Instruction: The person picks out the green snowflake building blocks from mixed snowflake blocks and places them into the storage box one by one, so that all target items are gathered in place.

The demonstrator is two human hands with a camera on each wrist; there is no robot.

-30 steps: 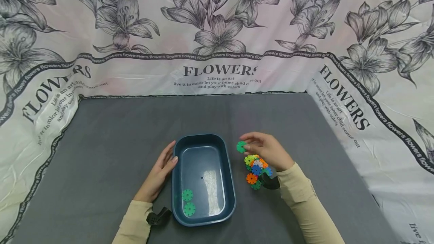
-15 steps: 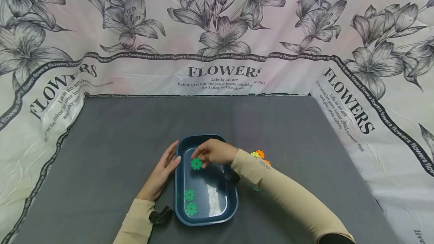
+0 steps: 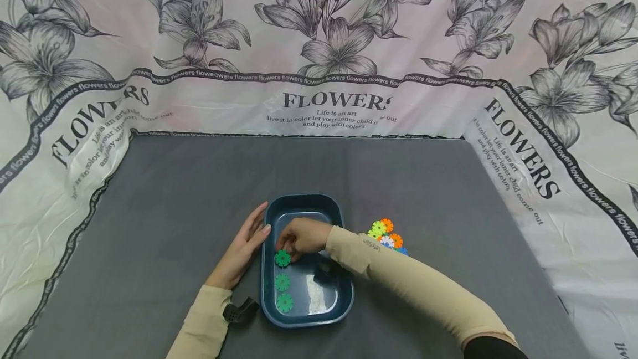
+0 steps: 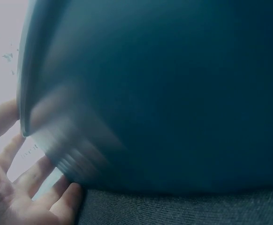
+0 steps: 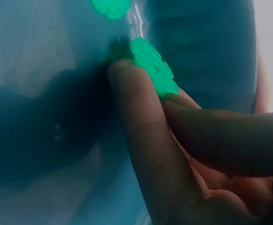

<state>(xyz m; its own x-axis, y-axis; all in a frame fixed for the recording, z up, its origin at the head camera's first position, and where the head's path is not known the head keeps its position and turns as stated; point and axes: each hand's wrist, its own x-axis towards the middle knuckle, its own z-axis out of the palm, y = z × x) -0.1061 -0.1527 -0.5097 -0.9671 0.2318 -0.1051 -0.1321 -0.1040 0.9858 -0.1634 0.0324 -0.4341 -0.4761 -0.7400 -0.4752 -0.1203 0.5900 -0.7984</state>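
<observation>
High over the table point(image 3: 408, 181), the head camera looks forward and down, far enough back for the tray point(image 3: 306, 319), both arms and the flowered cloth point(image 3: 339, 107) beyond! Down at the left wrist, it's ever so close: the tray's outer side nearly fills the view, the left hand point(image 3: 241, 251) at its edge, a meeting the head view shares. And the right wrist peers tight into the tray, past the right hand point(image 3: 306, 235) and its pinched green disc point(image 3: 283, 259), both caught from above too!

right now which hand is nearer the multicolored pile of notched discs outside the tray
Right. The right hand pinches a green notched disc inside the blue tray, left of the pile; the left hand is farther off, against the tray's left side.
</observation>
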